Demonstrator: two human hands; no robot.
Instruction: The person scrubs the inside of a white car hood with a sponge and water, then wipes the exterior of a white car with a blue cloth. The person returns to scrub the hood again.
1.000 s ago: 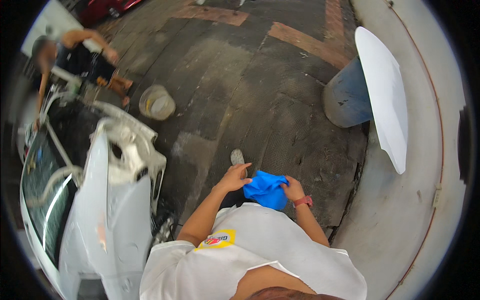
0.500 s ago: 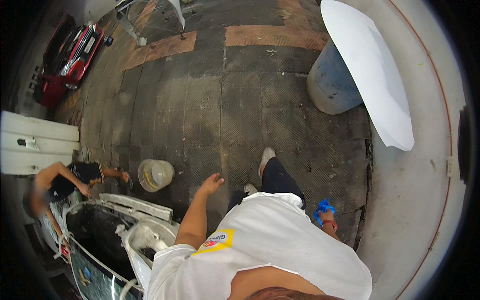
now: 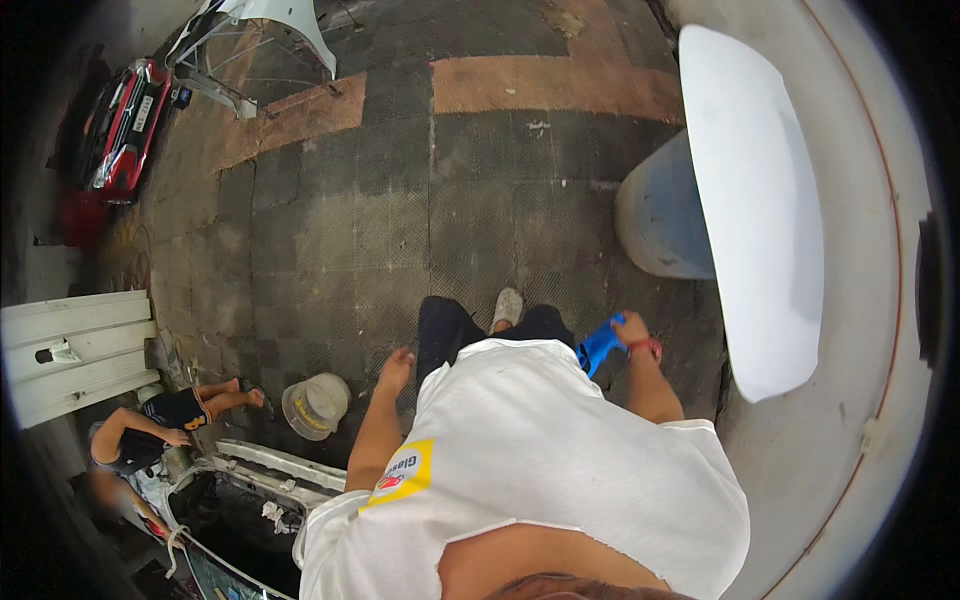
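In my right hand [image 3: 632, 328] is a crumpled blue cloth [image 3: 600, 347], which hangs down beside my right thigh. The fingers are closed around one end of it. My left hand [image 3: 398, 368] hangs at my other side, its fingers loosely bent and nothing seen in it. Closest to that hand is a pale bucket [image 3: 316, 406] on the floor, out of its reach. A large white curved panel [image 3: 757, 215] rests against a blue drum [image 3: 665, 210], ahead and to the right of my right hand.
A co-worker [image 3: 150, 445] bends over a stripped car body [image 3: 285, 470] at the lower left. White ribbed panels [image 3: 85, 335] stand behind that person. Farther off are a red car front [image 3: 128, 130] and a white part on a metal stand [image 3: 205, 85]. A wall [image 3: 860, 300] runs along the right.
I have advanced over the floor, so the drum and white panel sit lower in view. My right hand has swung forward with the blue cloth; my left hand has dropped back, its fingers less spread.
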